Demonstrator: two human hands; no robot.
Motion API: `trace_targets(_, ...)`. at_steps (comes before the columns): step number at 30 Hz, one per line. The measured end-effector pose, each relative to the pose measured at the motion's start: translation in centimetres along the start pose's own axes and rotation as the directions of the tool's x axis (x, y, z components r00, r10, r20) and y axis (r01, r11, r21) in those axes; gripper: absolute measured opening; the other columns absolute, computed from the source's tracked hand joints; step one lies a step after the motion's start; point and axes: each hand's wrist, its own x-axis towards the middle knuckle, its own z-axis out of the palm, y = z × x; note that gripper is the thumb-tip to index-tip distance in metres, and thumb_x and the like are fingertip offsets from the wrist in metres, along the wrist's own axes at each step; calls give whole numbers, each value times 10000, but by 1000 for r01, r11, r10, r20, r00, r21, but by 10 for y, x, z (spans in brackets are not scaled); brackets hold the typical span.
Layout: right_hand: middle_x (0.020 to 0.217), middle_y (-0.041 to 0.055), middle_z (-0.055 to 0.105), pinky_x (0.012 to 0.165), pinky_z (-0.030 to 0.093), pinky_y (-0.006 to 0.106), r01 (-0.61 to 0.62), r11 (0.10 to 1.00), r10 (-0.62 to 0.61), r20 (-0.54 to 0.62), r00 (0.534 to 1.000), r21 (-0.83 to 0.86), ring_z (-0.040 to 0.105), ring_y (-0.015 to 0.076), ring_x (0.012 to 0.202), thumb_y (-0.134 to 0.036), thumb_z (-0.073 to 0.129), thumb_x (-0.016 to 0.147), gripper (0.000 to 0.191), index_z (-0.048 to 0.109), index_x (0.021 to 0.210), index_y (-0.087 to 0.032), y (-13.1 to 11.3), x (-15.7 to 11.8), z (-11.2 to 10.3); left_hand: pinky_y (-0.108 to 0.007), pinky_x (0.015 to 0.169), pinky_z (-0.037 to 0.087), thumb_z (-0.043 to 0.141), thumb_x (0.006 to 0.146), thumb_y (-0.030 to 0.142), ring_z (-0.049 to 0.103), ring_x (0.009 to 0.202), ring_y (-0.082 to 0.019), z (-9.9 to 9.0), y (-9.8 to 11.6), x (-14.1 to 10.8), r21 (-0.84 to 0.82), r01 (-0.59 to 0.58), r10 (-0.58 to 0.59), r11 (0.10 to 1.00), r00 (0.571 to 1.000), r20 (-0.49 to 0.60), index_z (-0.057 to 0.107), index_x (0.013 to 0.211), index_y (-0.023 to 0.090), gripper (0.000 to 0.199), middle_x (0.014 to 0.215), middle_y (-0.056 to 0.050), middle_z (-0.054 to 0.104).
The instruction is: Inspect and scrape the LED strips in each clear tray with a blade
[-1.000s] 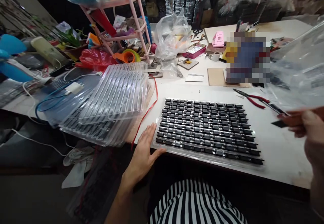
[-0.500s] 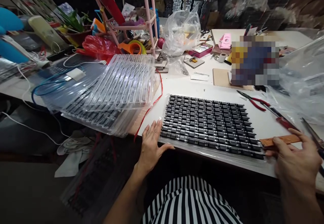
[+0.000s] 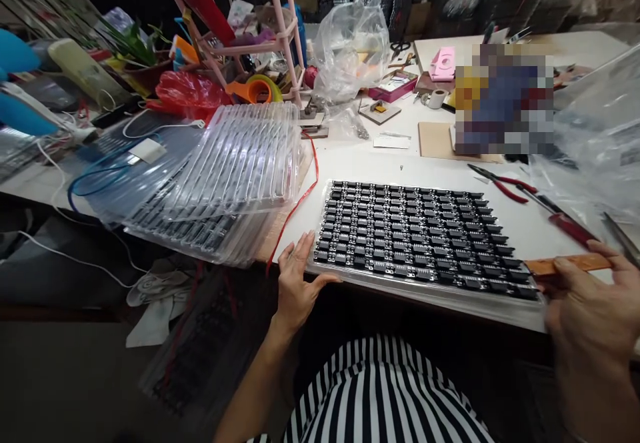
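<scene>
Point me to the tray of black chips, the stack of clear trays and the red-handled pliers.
tray of black chips [image 3: 420,239], head view, on the middle rows of chips.
stack of clear trays [image 3: 240,163], head view, on the ribbed top tray.
red-handled pliers [image 3: 503,185], head view, on the red handles.

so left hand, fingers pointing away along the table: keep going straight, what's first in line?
Probably the stack of clear trays. The left hand rests at the near-left corner of the tray of black chips, fingers angled slightly left; depth unclear.
</scene>
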Motion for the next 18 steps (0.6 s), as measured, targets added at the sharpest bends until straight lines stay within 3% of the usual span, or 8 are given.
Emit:
trace_targets(11,617,26,544,377,355,404,4,1000,-4,-8,1000,5,484,179,414,-290,821,410,503,646,881,-311,6,0,-2,-477,1046,414,532,797,597,517,1253,-276,-1,1,2,22,0,0,1000,1000,-4,314,1439,235,768,1304,-142,588)
trace_targets(18,585,16,532,340,327,352,54,998,-54,14,998,14,487,181,408,-229,788,438,483,648,895,-296,12,3,-5,-451,1047,398,559,838,523,528,1244,-263,-2,1,7,19,-66,66,998,997,-34,390,1395,214,659,1292,-143,598)
